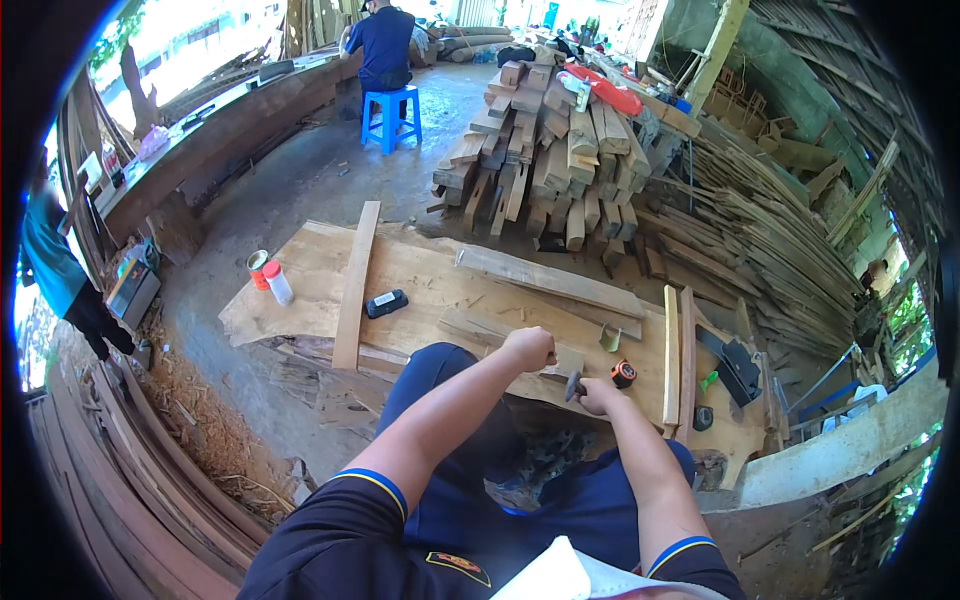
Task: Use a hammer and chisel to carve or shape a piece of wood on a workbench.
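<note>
My left hand [530,349] is closed in a fist over the near edge of a wide wood slab [420,265]; what it grips, if anything, is too small to make out. Just right of it and nearer to me, my right hand [600,396] is wrapped round what looks like a hammer [574,386], its dark head showing beside the fingers. A pale flat piece [566,362] lies between the two hands. Close to the right hand sit an orange and black tape measure [624,374] and a curved green piece [610,338].
On the slab are a plank [357,285] laid crosswise, a black case [386,303], a red-lidded bottle [278,284], a tin [258,268], two upright-running strips [671,355] and a black object [740,372]. Beyond are stacked timber [560,150] and a person on a blue stool [391,120]; another person [60,265] stands left.
</note>
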Demonstrator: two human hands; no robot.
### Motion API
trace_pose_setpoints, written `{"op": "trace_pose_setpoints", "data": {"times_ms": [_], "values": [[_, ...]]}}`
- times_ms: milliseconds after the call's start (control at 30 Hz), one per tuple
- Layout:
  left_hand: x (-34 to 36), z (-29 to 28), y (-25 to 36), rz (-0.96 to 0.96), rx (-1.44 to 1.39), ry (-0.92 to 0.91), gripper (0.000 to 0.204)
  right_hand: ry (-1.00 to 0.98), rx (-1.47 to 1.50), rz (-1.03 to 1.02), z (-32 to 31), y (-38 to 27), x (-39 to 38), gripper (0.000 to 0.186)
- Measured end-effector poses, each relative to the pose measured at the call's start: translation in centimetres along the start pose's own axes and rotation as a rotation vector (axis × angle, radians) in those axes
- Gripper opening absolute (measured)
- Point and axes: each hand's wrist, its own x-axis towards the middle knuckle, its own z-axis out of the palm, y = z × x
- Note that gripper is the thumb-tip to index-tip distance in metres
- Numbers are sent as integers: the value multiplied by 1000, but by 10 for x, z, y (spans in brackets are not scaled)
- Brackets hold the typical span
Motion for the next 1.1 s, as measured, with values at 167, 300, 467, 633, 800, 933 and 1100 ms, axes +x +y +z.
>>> {"op": "trace_pose_setpoints", "data": {"times_ms": [167, 300, 467, 633, 800, 933, 1100], "values": [[-2, 4, -1, 54, 6, -83, 29, -171, -117, -60, -14, -10, -8, 29], [-1, -1, 14, 71, 18, -96, 30, -174, -125, -105, -12, -16, -11, 32], [-4, -2, 30, 119, 8, -92, 30, -157, -68, -135, -18, -25, -8, 31], [-7, -2, 45, 136, 48, -95, 33, -47, -188, -212, -11, -30, 3, 33], [-16, -11, 74, -11, 9, 82, 34, -82, -197, -250, -19, -44, 3, 32], [-17, -24, 90, -136, -119, 239, 35, -33, -20, -227, -29, -28, 8, 29], [-26, -39, 94, -139, -5, 100, 33, 20, 210, -53, -33, -5, -1, 23]]}}
